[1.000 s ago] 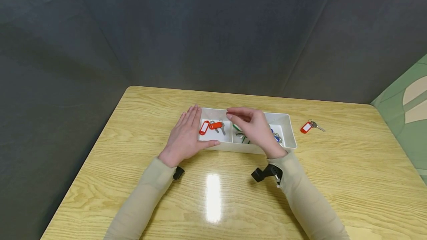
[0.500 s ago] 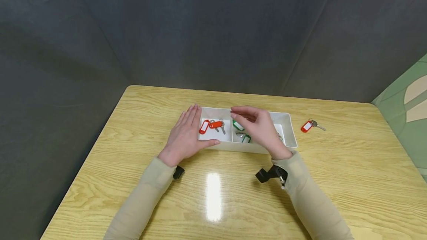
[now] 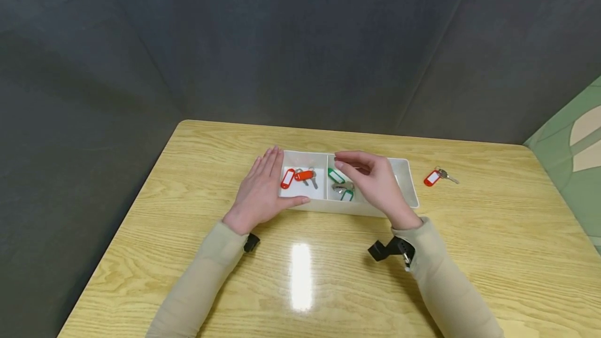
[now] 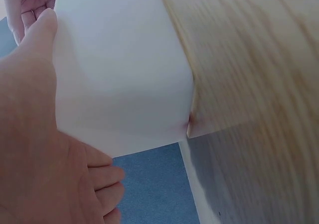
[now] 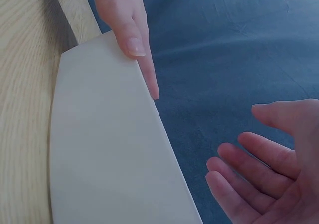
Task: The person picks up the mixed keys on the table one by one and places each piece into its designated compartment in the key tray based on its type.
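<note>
A long white divided box stands on the table. My left hand rests on its left end, fingers straight along the end wall and the thumb on the front rim. In the left compartment lie keys with red key tags. Keys with green key tags lie in the middle compartment. Above the middle and right compartments hovers my right hand, covering much of the right one. In the right wrist view that right hand has loosely bent fingers with nothing between them, apart from the box wall.
Right of the box, a key with a red key tag lies on the wooden table. A dark cloth hangs behind the table, and a green patterned surface shows at the far right.
My right hand has moved to the right over the box, uncovering more of the green-tagged keys and hiding the blue-tagged ones. My left hand has stayed in place.
</note>
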`<state>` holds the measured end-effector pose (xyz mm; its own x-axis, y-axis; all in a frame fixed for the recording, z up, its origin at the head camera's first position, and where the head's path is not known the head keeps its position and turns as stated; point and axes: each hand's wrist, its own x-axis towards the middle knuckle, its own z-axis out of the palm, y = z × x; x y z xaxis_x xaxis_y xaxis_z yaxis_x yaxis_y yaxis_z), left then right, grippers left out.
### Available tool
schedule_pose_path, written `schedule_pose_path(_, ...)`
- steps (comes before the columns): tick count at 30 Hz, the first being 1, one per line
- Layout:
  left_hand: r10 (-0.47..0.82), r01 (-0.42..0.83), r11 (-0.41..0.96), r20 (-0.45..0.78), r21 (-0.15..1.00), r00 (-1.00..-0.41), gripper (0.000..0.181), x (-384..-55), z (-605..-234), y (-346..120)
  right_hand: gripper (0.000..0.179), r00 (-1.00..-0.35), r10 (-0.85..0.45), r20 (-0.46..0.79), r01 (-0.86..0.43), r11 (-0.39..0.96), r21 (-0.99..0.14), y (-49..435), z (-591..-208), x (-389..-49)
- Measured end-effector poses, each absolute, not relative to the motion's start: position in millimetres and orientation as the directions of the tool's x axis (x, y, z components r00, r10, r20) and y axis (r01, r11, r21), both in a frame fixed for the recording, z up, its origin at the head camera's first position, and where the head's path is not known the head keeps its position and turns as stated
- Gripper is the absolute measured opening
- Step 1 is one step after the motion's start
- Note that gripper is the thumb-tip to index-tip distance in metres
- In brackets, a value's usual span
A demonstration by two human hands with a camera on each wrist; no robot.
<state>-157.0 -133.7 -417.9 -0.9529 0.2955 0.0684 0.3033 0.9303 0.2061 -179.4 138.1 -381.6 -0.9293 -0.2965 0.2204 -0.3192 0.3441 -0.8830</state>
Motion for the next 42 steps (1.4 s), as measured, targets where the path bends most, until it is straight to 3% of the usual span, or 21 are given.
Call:
schedule_pose_path(18,0.3,0.311,0.928,0.084,0.204,-0.95,0.124,-157,-418,-133,0.039,-0.937,-0.267,0.224,-0.309,0.34,-0.888,158,-382,-174)
schedule_pose_path(28,0.302,0.313,0.928,0.085,0.201,-0.949,0.124,-157,-418,-134,0.032,-0.928,-0.273,0.252,-0.335,0.319,-0.887,166,-382,-172)
schedule_pose_path(42,0.302,0.315,0.928,0.091,0.2,-0.949,0.124,-158,-419,-134,0.036,-0.949,-0.225,0.223,-0.299,0.408,-0.863,185,-382,-168)
